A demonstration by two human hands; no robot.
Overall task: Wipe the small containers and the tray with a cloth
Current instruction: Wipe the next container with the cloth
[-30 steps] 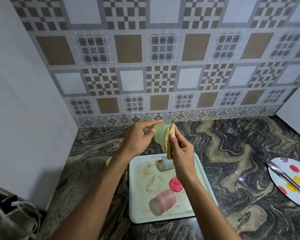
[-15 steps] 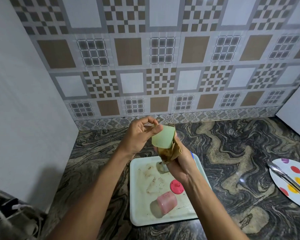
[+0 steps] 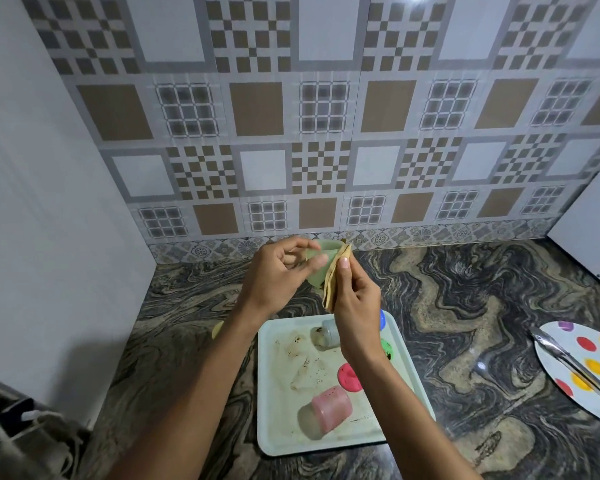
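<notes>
A pale green container (image 3: 321, 266) is held up above the far end of the tray, clear of the counter. The left hand (image 3: 278, 271) grips it with fingers curled round its side. The right hand (image 3: 355, 306) pinches a folded tan cloth (image 3: 335, 282) flat against the container's right side, thumb on the cloth. Below them the pale tray (image 3: 274, 427) sits on the marbled counter (image 3: 465, 323), its floor smeared with brown stains. On the tray: a pink container (image 3: 329, 408) lying on its side near the front, a red lid (image 3: 349, 375) just beyond it, a greyish container (image 3: 326, 336) on its side near the far edge. At the right, a dotted plate (image 3: 568, 375) carries metal tongs (image 3: 575, 367).
</notes>
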